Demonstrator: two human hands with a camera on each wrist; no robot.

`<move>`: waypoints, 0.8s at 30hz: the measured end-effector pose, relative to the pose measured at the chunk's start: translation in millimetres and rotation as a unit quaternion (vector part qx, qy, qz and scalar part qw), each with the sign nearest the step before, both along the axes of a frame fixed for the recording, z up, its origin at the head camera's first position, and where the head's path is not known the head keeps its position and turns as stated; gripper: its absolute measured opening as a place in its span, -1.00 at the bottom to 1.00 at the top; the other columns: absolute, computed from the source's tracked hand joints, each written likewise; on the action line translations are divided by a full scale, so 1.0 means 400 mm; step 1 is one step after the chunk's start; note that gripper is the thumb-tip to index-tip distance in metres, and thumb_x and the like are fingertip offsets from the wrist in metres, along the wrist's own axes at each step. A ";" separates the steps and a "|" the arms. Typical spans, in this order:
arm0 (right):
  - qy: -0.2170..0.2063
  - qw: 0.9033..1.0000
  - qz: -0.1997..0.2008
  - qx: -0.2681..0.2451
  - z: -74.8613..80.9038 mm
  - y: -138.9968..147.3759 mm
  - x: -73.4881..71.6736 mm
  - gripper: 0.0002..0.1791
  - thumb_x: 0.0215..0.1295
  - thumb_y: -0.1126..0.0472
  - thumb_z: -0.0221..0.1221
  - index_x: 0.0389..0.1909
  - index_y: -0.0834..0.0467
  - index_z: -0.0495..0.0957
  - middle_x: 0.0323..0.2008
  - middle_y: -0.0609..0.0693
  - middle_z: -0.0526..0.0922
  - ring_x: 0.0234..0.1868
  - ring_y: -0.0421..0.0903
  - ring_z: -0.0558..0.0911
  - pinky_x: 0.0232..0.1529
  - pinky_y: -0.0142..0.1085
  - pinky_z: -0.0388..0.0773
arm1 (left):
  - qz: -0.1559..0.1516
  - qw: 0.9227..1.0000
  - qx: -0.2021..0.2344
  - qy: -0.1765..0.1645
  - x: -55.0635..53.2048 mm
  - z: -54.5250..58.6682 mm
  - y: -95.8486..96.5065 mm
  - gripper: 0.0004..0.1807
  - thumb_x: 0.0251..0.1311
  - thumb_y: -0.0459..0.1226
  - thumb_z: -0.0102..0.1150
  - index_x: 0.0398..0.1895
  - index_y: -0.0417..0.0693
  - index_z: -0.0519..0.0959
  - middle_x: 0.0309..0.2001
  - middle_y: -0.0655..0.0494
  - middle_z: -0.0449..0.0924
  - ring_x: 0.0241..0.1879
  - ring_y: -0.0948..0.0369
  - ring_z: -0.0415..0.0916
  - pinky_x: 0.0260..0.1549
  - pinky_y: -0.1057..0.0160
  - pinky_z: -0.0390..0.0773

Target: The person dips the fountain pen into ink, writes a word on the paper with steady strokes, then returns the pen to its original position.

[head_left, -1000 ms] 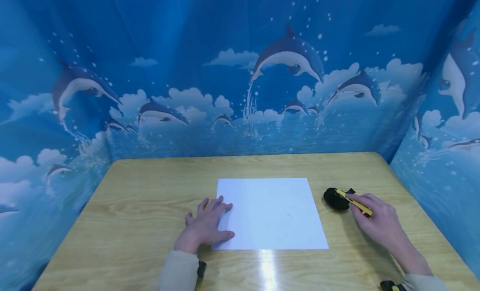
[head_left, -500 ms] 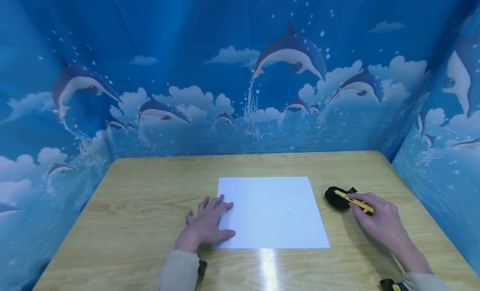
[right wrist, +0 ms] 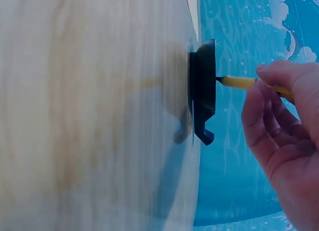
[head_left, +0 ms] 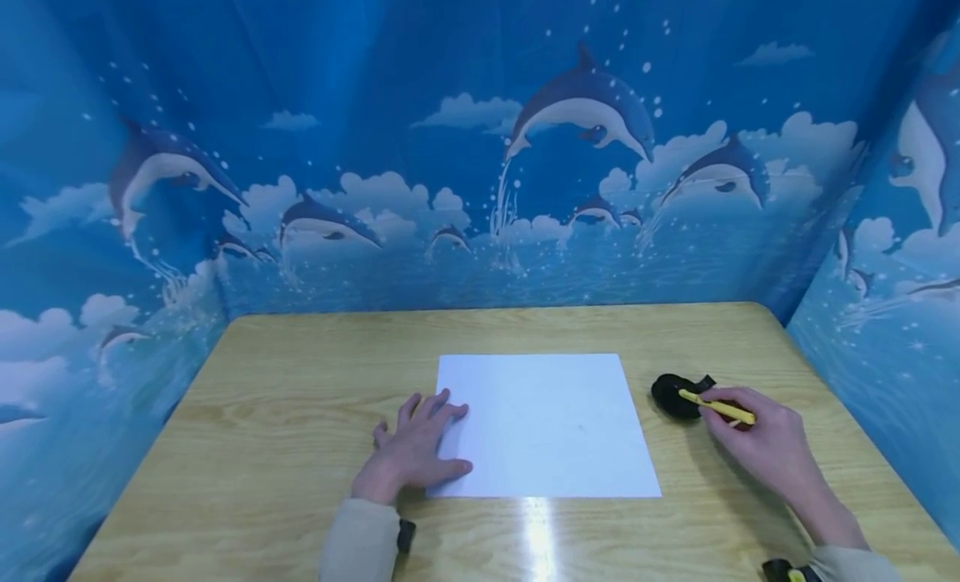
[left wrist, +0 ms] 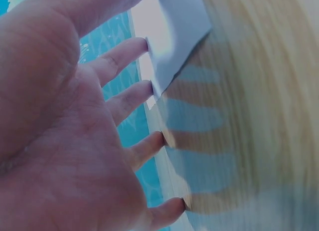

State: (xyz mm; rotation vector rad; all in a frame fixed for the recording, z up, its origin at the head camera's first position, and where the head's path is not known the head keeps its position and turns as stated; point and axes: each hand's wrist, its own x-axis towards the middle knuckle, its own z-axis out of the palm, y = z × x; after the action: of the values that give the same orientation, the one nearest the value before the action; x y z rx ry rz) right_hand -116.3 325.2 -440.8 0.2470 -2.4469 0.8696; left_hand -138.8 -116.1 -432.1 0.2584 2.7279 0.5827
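A blank white sheet of paper (head_left: pixel 551 423) lies flat on the table. My left hand (head_left: pixel 408 453) rests at its left edge with fingers spread, the thumb and nearest fingertips on the paper and the others on the wood. To the right of the sheet sits a small black dish (head_left: pixel 669 397) with a short bent handle. My right hand (head_left: pixel 761 436) pinches a slim yellow brush (head_left: pixel 723 410) between thumb and fingers. In the right wrist view the dark tip of the brush (right wrist: pixel 239 82) is right at the mouth of the black dish (right wrist: pixel 203 79).
The wooden table (head_left: pixel 322 373) has rounded far corners and a bright light reflection at its near side. A blue dolphin-print curtain (head_left: pixel 480 148) closes off the back and both sides. Black straps (head_left: pixel 783 570) are worn at the wrists.
The brush has tilted in my right hand, lying flatter across the head view, and its tip has shifted slightly to the right over the dish. My left hand stays in place on the paper.
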 end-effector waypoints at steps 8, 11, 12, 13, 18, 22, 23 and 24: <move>-0.046 0.997 -0.007 -0.067 0.004 0.002 -0.007 -0.77 0.11 0.50 0.38 -0.34 0.15 0.59 -0.34 -0.51 0.59 -0.24 -0.66 0.54 -0.26 -0.75 0.52 | 0.001 1.000 0.004 -0.001 0.000 -0.003 -0.001 -0.18 0.10 0.12 0.44 0.47 0.31 0.38 0.65 0.08 0.04 0.62 -0.25 -0.17 0.28 -0.70 -0.15; -0.053 0.997 -0.008 -0.062 0.005 0.004 -0.011 -0.78 0.14 0.47 0.37 -0.32 0.14 0.57 -0.37 -0.49 0.58 -0.29 -0.63 0.54 -0.34 -0.71 0.52 | -0.001 1.000 0.005 -0.001 -0.001 -0.002 -0.002 -0.18 0.10 0.12 0.44 0.47 0.30 0.38 0.65 0.08 0.04 0.62 -0.25 -0.18 0.28 -0.71 -0.15; -0.056 0.997 -0.009 -0.058 0.004 0.004 -0.012 -0.78 0.15 0.45 0.37 -0.30 0.13 0.58 -0.38 -0.48 0.59 -0.32 -0.61 0.54 -0.37 -0.69 0.51 | -0.002 1.000 0.006 -0.001 -0.001 -0.001 -0.002 -0.18 0.10 0.12 0.44 0.46 0.30 0.38 0.65 0.08 0.04 0.62 -0.25 -0.17 0.28 -0.71 -0.15; -0.061 0.997 -0.010 -0.053 0.004 0.005 -0.013 -0.80 0.17 0.42 0.38 -0.27 0.12 0.59 -0.41 -0.46 0.60 -0.36 -0.59 0.55 -0.39 -0.67 0.50 | -0.002 1.000 0.006 -0.001 -0.001 -0.001 -0.002 -0.18 0.10 0.12 0.44 0.46 0.30 0.38 0.65 0.08 0.04 0.62 -0.25 -0.17 0.28 -0.71 -0.15; -0.109 0.993 -0.007 -0.038 0.005 0.005 -0.012 -0.75 0.32 0.27 0.33 0.01 0.11 0.68 -0.45 -0.20 0.74 -0.48 -0.40 0.65 -0.42 -0.61 0.49 | -0.002 1.000 0.004 -0.002 0.000 0.002 -0.001 -0.17 0.09 0.12 0.44 0.46 0.30 0.38 0.64 0.07 0.04 0.62 -0.26 -0.17 0.28 -0.71 -0.14; -0.139 0.990 -0.007 -0.026 0.009 0.006 -0.011 -0.70 0.39 0.20 0.29 0.10 0.13 0.68 -0.37 0.06 0.80 -0.50 -0.32 0.68 -0.46 -0.55 0.50 | 0.001 1.000 0.002 -0.001 0.003 0.003 0.000 -0.16 0.08 0.13 0.45 0.46 0.29 0.39 0.64 0.06 0.05 0.61 -0.26 -0.16 0.27 -0.71 -0.13; -0.143 0.989 -0.006 -0.023 0.010 0.006 -0.011 -0.71 0.39 0.20 0.28 0.09 0.14 0.68 -0.33 0.09 0.80 -0.50 -0.33 0.67 -0.48 -0.53 0.50 | 0.001 1.000 0.002 -0.002 0.004 0.004 0.000 -0.16 0.08 0.13 0.45 0.46 0.29 0.39 0.64 0.06 0.05 0.61 -0.26 -0.15 0.27 -0.71 -0.13; -0.146 0.989 -0.006 -0.022 0.009 0.006 -0.012 -0.72 0.39 0.19 0.28 0.08 0.14 0.69 -0.31 0.11 0.80 -0.50 -0.34 0.66 -0.49 -0.52 0.50 | 0.002 1.000 0.001 -0.002 0.004 0.004 0.000 -0.16 0.08 0.13 0.45 0.46 0.28 0.38 0.64 0.06 0.05 0.61 -0.26 -0.16 0.27 -0.71 -0.13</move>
State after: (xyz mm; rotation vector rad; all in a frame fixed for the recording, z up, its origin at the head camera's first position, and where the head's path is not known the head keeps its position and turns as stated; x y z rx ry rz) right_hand -121.1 327.7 -437.1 0.0927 -2.6883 1.0153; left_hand -137.1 -116.1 -430.6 0.2530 2.7248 0.5864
